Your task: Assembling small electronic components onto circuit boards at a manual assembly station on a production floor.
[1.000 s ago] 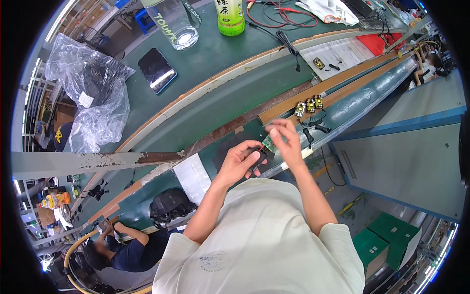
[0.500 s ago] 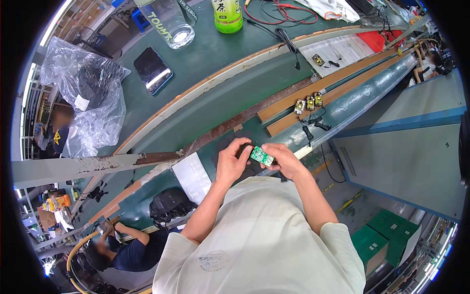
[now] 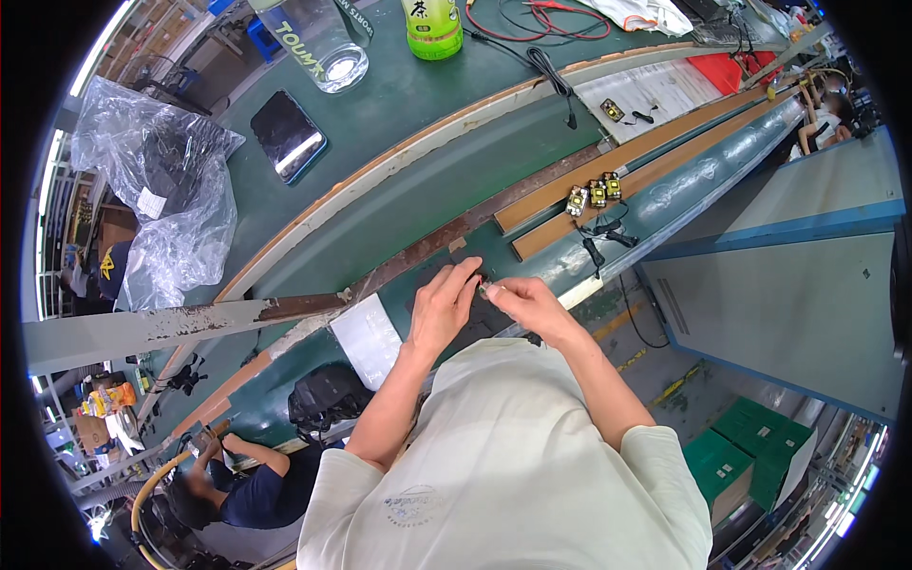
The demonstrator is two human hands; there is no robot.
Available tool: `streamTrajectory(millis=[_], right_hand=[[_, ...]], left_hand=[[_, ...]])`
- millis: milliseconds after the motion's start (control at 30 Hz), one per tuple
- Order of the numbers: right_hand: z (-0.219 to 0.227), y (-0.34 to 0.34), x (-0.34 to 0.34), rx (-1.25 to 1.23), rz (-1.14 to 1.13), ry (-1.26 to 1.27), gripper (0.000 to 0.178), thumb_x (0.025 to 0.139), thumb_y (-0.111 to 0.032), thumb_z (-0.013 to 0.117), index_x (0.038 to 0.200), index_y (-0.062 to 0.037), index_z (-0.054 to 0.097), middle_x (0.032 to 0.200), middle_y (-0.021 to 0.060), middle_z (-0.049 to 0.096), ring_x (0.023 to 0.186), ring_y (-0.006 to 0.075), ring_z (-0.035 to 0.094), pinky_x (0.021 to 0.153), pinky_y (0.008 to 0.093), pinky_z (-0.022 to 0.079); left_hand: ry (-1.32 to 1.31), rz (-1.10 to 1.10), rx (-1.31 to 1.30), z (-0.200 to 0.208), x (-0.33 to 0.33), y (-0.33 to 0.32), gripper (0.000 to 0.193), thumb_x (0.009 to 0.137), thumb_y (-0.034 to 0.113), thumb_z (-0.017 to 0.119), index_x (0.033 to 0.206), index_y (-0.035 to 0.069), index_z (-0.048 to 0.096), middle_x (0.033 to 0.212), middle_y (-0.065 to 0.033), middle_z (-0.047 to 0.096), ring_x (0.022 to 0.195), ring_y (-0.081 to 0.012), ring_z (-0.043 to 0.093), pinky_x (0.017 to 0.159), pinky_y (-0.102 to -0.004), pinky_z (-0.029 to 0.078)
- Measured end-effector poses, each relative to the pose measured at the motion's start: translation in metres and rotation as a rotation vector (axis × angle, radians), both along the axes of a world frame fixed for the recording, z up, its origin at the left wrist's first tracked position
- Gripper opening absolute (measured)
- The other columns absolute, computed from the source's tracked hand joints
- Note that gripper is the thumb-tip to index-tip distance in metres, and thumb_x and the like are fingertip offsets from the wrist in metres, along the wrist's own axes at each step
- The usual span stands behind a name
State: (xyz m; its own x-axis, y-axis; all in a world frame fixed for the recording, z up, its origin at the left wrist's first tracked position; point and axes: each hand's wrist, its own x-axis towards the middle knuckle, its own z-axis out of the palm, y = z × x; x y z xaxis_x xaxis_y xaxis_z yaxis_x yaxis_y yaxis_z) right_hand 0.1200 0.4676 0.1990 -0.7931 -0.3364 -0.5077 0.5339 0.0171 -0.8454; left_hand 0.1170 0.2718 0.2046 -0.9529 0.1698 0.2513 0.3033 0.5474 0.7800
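Note:
My left hand [image 3: 439, 311] and my right hand [image 3: 532, 309] meet fingertip to fingertip in front of my chest. Between them is a small green circuit board [image 3: 483, 288], now turned edge-on and mostly hidden by the fingers. My right thumb and forefinger pinch it. Thumb and fingers of my left hand close in at its left side, where a speck of red shows; what exactly they grip is hidden. Below the hands lies a dark mat [image 3: 463, 323] on the green bench.
Several small yellow-and-black modules [image 3: 597, 194] with black cables rest on brown strips [image 3: 560, 195] to the right. A white sheet [image 3: 368, 340] and black bag [image 3: 328, 397] lie left. On the shelf are a phone [image 3: 289, 137], bottles and a plastic bag [image 3: 176, 190]. A person [image 3: 256, 480] works at lower left.
The board's green face, plainly visible before, has been turned edge-on and is now mostly covered by my fingers. My right hand has moved slightly left, closer to my left hand.

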Motion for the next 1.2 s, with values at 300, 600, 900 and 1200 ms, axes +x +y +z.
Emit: streamTrajectory(millis=[300, 600, 900, 1200], right_hand=[[0.034, -0.033, 0.005, 0.475, -0.25, 0.629, 0.025, 0.089, -0.023, 0.075, 0.097, 0.001, 0.072, 0.08, 0.0159, 0.062, 0.073, 0.0341, 0.061, 0.066, 0.0426, 0.05], [0.025, -0.029, -0.006, 0.538, -0.319, 0.779, 0.026, 0.089, -0.02, 0.078, 0.101, 0.0024, 0.072, 0.084, 0.0133, 0.062, 0.07, 0.027, 0.061, 0.06, 0.0367, 0.048], [0.012, -0.016, 0.005, 0.725, -0.043, 0.925, 0.043, 0.093, -0.021, 0.075, 0.126, 0.0036, 0.066, 0.097, 0.0145, 0.06, 0.074, 0.0331, 0.066, 0.066, 0.0394, 0.054], [-0.028, 0.0, 0.006, -0.017, -0.083, 0.118, 0.055, 0.094, -0.014, 0.071, 0.144, 0.0004, 0.053, 0.098, 0.0132, 0.068, 0.075, 0.0228, 0.066, 0.069, 0.0326, 0.053]], left_hand=[[-0.111, 0.094, 0.163, -0.003, 0.0, 0.01, 0.024, 0.097, 0.003, 0.066, 0.121, 0.002, 0.067, 0.094, -0.0126, 0.073, 0.08, -0.0189, 0.072, 0.071, -0.0286, 0.054], [-0.455, -0.03, 0.634, -0.001, 0.006, 0.011, 0.04, 0.096, 0.005, 0.067, 0.134, 0.001, 0.056, 0.1, -0.0141, 0.073, 0.083, -0.0142, 0.07, 0.072, -0.0288, 0.057], [-0.467, 0.143, 0.916, -0.031, 0.011, 0.037, 0.036, 0.102, 0.014, 0.063, 0.134, 0.002, 0.052, 0.109, -0.0126, 0.071, 0.093, -0.0148, 0.069, 0.08, -0.028, 0.056], [-0.731, 0.071, 0.989, -0.063, 0.018, 0.028, 0.033, 0.104, 0.016, 0.062, 0.134, 0.005, 0.056, 0.112, -0.0071, 0.072, 0.1, -0.0125, 0.068, 0.087, -0.0295, 0.054]])
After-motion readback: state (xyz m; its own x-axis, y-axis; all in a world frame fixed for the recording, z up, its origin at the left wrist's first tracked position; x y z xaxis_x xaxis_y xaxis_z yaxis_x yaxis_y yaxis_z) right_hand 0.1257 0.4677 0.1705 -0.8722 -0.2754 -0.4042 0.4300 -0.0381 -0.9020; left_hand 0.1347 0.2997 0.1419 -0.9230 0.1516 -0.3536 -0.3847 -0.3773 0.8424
